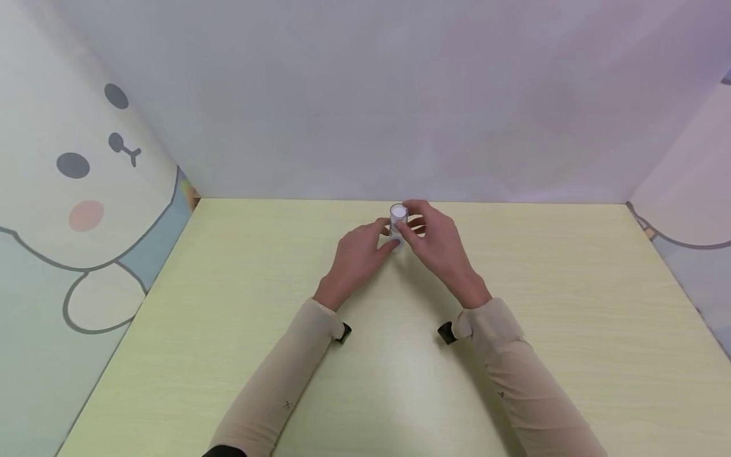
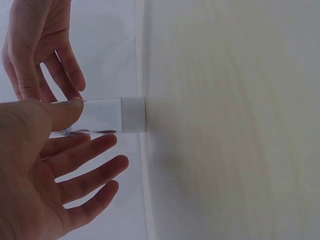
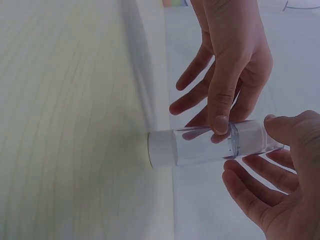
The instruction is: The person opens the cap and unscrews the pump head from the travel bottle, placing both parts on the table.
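Note:
A small clear cylindrical bottle [image 1: 398,214] stands upright near the back edge of the table, with its white base [image 3: 162,149] down on the tabletop. Between thumb and fingers, my left hand [image 1: 356,254] grips the lower-middle part of its clear body [image 2: 102,112]. My right hand [image 1: 441,246] pinches the upper section, thumb on the near side and fingers behind. Inside that upper section a white part [image 3: 250,137] shows through the clear wall. In the left wrist view, the left thumb hides the bottle's top end.
The pale wood table [image 1: 228,330] meets a light grey-lilac wall [image 1: 342,101] just behind the bottle. A cartoon-printed panel [image 1: 34,190] stands along the left side, another printed panel [image 1: 697,171] along the right. Both sleeves carry small dark devices near the wrists.

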Motion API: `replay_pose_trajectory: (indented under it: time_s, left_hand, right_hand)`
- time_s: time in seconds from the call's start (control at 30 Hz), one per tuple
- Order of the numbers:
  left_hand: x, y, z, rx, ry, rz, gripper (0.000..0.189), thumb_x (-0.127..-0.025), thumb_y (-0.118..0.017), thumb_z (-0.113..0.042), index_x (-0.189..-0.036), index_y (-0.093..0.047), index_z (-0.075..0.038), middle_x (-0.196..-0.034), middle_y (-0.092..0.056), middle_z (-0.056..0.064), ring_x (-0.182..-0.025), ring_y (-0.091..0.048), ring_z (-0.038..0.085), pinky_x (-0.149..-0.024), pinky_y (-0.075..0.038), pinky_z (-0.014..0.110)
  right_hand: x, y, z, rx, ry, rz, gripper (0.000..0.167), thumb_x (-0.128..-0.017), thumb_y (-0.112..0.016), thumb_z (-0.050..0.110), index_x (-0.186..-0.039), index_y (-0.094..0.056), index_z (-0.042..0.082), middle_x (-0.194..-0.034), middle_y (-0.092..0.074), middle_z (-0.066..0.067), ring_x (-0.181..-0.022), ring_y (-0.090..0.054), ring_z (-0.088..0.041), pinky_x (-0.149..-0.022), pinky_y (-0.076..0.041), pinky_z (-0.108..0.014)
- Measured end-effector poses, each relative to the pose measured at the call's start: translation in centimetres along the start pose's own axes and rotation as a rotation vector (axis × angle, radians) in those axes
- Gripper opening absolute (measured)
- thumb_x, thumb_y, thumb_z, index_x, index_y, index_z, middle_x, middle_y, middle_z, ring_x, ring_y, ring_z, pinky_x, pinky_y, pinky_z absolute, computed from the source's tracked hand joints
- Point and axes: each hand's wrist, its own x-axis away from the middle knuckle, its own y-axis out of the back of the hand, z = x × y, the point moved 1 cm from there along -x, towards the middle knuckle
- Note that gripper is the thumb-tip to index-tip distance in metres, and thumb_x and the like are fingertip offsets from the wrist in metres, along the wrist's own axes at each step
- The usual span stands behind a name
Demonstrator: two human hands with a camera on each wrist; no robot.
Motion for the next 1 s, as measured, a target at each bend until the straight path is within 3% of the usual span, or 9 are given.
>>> replay_pose_trajectory:
  time_s: [0.4,0.73,1.0]
  left_hand:
    - [0.1,0.2,0.0,-0.016,-0.022,-0.028,0.037,-0.102,-0.067,-0.036,-0.135,-0.063,-0.019,-0.119,-0.077,0.001,-0.102,-0.073,0.023,-0.081,-0.060,0.041]
    - [1.5,0.9,-0.4,-0.031,-0.077,-0.060,0.041,-0.101,-0.070,-0.036,-0.137,-0.065,-0.018,-0.117,-0.077,-0.001,-0.104,-0.070,0.024,-0.085,-0.058,0.042]
    - [2.8,1.6,-1.0,-0.064,-0.165,-0.115,0.040,-0.100,-0.071,-0.035,-0.135,-0.066,-0.017,-0.113,-0.077,0.000,-0.098,-0.070,0.024,-0.082,-0.058,0.043]
  right_hand:
    - [0.5,0.0,0.4,-0.067,-0.034,-0.030,0.039,-0.099,-0.073,0.018,-0.135,-0.061,0.009,-0.123,-0.071,-0.012,-0.105,-0.074,-0.030,-0.087,-0.064,-0.043]
    - [2.1,0.4,1.2,-0.147,-0.056,-0.050,0.037,-0.099,-0.073,0.023,-0.132,-0.061,0.010,-0.128,-0.069,-0.007,-0.108,-0.073,-0.028,-0.088,-0.064,-0.043]
    - [3.5,1.1,2.0,-0.210,-0.061,-0.073,0.036,-0.098,-0.074,0.018,-0.130,-0.061,0.010,-0.128,-0.068,-0.005,-0.107,-0.073,-0.025,-0.084,-0.064,-0.031]
